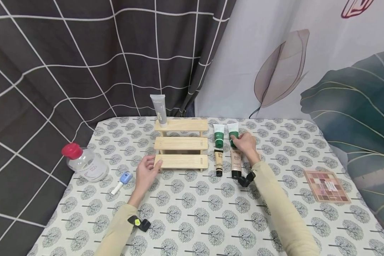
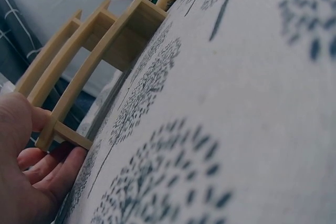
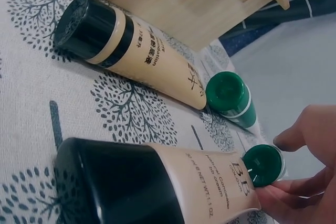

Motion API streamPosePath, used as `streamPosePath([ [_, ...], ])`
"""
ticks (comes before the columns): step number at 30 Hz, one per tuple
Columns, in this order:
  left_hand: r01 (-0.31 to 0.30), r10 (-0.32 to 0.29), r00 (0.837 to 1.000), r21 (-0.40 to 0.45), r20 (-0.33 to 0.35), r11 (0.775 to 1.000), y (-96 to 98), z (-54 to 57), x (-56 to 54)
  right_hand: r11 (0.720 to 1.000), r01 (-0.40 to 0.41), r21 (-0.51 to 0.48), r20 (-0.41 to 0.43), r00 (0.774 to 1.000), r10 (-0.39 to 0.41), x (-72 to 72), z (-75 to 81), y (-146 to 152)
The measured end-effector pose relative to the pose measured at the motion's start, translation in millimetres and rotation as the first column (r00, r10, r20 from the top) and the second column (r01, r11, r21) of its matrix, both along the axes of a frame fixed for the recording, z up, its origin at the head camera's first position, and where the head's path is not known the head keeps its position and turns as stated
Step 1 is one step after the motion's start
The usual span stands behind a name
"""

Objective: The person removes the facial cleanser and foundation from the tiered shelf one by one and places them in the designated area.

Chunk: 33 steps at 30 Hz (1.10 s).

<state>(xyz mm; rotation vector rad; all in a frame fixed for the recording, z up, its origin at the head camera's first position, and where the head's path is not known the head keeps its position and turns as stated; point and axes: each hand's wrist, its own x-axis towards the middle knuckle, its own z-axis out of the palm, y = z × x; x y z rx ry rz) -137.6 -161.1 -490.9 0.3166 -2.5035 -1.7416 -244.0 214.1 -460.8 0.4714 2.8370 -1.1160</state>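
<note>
A three-step wooden display rack (image 1: 181,161) stands mid-table. My left hand (image 1: 146,174) grips the left end of its lowest step, thumb on top and fingers curled beneath, as the left wrist view shows (image 2: 37,166). My right hand (image 1: 245,144) has thumb and fingers around the right-hand white and green squeeze tube (image 1: 233,128), near its green cap (image 3: 263,165). Another white and green tube (image 1: 219,135) lies just left of it. Nearer me lie a foundation tube (image 1: 219,161) with a black cap and a BB cream tube (image 1: 236,161), partly beneath the right wrist.
A grey tube (image 1: 160,110) stands on the rack's top step, at its left end. Leftward are a clear bottle with a red top (image 1: 89,165) and a small blue and white item (image 1: 122,181). An eyeshadow palette (image 1: 328,186) lies at right. Curtains (image 1: 92,53) hang behind.
</note>
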Motion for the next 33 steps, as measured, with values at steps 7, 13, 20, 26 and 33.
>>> streamPosePath([
  [7, -0.008, 0.008, 1.000, -0.003, -0.013, 1.000, -0.6, 0.0, 0.7, 1.000, -0.025, 0.013, 0.048, 0.999, 0.024, 1.4, 3.9, 0],
  [13, -0.011, 0.011, 1.000, -0.009, -0.019, 1.000, -0.6, 0.0, 1.3, 0.999, -0.045, 0.012, 0.042, 0.998, 0.045, 2.6, 4.9, 2],
  [20, -0.011, 0.011, 1.000, -0.011, -0.012, 1.000, -1.3, 0.1, 1.7, 1.000, -0.029, 0.011, -0.056, 0.998, 0.029, 2.4, 18.2, 0],
  [26, -0.012, 0.012, 1.000, -0.010, -0.024, 1.000, -0.6, -0.1, 1.6, 0.998, -0.064, -0.014, -0.113, 0.992, 0.062, 2.1, 43.7, -13],
  [33, -0.018, 0.018, 0.999, -0.006, -0.043, 1.000, 1.6, -0.1, 1.0, 0.989, -0.141, -0.053, -0.169, 0.977, 0.130, 5.2, 73.9, -38],
])
